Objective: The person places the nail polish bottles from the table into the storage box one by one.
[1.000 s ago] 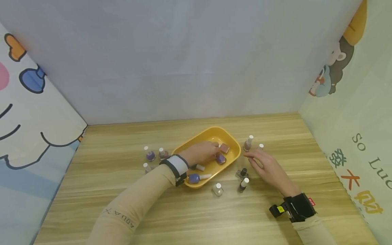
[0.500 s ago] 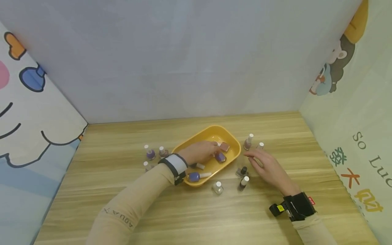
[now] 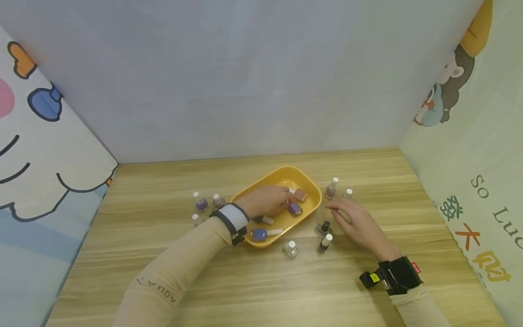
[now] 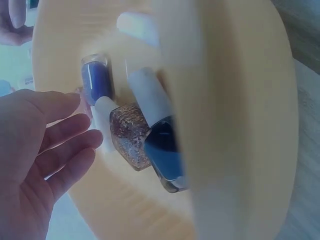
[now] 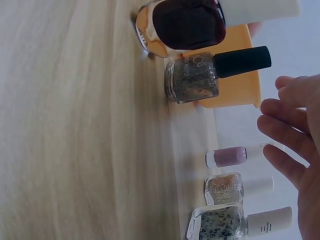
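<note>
In the head view, my left hand (image 3: 267,201) reaches into a yellow tray (image 3: 286,222), fingers beside a purple nail polish bottle (image 3: 294,209) and a pink nail polish bottle (image 3: 300,195). The left wrist view shows these fingers loosely extended, with nothing visibly gripped. Under them lie a glitter polish bottle (image 4: 129,140) and a dark blue one (image 4: 164,150). My right hand (image 3: 359,227) hovers right of the tray, fingers slightly bent and holding nothing. Near it stand a black-capped grey glitter bottle (image 5: 192,77), a dark red bottle (image 5: 190,25) and a mauve bottle (image 5: 230,156).
A blue-violet polish bottle (image 3: 259,235) lies at the tray's near end. Left of the tray stand a purple bottle (image 3: 201,204) and a glitter bottle (image 3: 218,201), partly crowded by the left forearm. A clear bottle (image 3: 291,250) stands in front. Printed cloth walls border the wooden table.
The head view has shifted slightly. Both hands keep nearly the same place, and the bottles and tray show no clear movement.
</note>
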`<act>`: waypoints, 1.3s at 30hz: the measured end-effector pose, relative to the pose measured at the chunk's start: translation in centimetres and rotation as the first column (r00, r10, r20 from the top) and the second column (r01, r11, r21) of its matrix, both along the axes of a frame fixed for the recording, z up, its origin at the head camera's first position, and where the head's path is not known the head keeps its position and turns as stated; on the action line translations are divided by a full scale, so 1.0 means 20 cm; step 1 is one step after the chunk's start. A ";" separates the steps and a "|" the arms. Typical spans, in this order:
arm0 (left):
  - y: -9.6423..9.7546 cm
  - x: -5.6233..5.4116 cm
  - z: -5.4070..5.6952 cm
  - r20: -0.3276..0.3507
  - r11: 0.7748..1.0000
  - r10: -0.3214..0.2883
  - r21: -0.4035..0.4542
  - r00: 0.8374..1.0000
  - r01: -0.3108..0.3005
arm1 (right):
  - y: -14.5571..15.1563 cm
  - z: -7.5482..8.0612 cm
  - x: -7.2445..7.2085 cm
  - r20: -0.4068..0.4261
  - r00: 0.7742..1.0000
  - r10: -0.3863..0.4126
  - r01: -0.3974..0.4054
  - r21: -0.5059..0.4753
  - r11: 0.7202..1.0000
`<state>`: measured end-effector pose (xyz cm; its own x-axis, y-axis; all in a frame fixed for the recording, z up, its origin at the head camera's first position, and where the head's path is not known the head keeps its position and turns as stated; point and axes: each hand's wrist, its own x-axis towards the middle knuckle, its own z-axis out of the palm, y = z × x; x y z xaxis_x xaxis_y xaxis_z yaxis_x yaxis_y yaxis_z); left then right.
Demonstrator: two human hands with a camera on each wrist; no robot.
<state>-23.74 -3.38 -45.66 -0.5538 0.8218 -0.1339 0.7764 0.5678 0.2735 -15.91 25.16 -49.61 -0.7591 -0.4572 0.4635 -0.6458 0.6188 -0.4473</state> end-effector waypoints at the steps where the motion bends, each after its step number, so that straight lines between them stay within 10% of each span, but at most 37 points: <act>1: 0.00 0.00 0.00 0.004 1.000 0.006 0.002 1.000 -0.006 | 0.00 0.00 0.00 0.001 1.000 0.002 -0.002 0.000 1.000; 21: -0.11 0.06 0.14 0.017 0.985 0.125 0.114 0.992 -0.127 | -0.01 0.01 0.01 0.044 0.999 0.027 -0.027 -0.005 1.000; 39: -0.29 0.21 0.28 -0.074 0.927 0.224 0.325 0.972 -0.188 | 0.00 0.00 0.02 0.103 0.994 0.040 -0.040 0.000 0.999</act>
<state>-19.57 -9.23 -40.09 -0.7120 0.6783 0.1817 0.6863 0.6173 0.3847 -15.45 25.06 -49.67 -0.7835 -0.4891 0.3833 -0.6210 0.5941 -0.5113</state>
